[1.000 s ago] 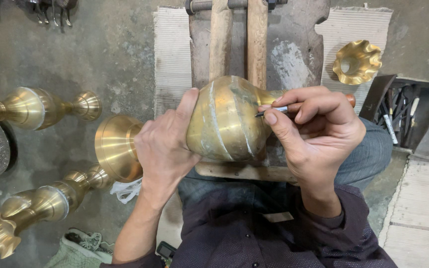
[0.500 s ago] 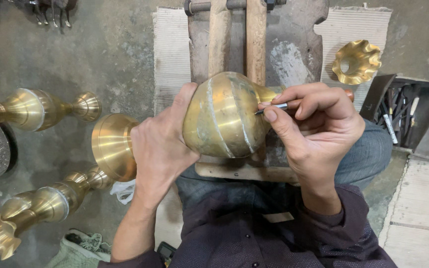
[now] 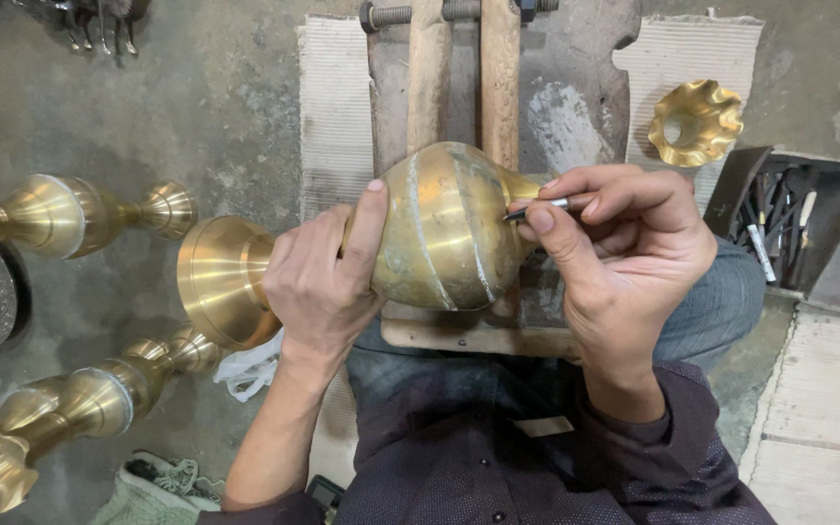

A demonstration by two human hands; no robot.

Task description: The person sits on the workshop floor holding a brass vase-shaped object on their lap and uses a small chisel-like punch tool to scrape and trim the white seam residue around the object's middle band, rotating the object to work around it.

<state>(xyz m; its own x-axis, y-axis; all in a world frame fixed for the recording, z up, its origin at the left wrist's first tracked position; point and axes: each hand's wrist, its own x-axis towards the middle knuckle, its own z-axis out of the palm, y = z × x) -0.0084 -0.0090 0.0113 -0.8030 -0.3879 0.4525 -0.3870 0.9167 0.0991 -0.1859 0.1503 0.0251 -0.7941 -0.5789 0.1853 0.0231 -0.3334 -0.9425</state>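
Note:
A brass vase [image 3: 439,228] lies on its side across a wooden rest [image 3: 483,335] in front of me, its flared foot [image 3: 218,280] pointing left. My left hand [image 3: 318,282] grips the vase at its stem, the thumb pressed on the round belly. My right hand [image 3: 619,262] pinches a thin metal scribing tool [image 3: 540,206], whose tip touches the belly near the neck. Pale scratched bands run round the belly.
Two more brass vases lie on the concrete floor at left [image 3: 70,212] [image 3: 80,408]. A scalloped brass rim piece [image 3: 695,122] sits at upper right. A dark tray of tools [image 3: 789,228] is at right. Two wooden handles [image 3: 464,68] extend away on a corrugated mat.
The vase has rolled a little under my left hand, and its foot has shifted slightly left. The tool tip stays against the belly.

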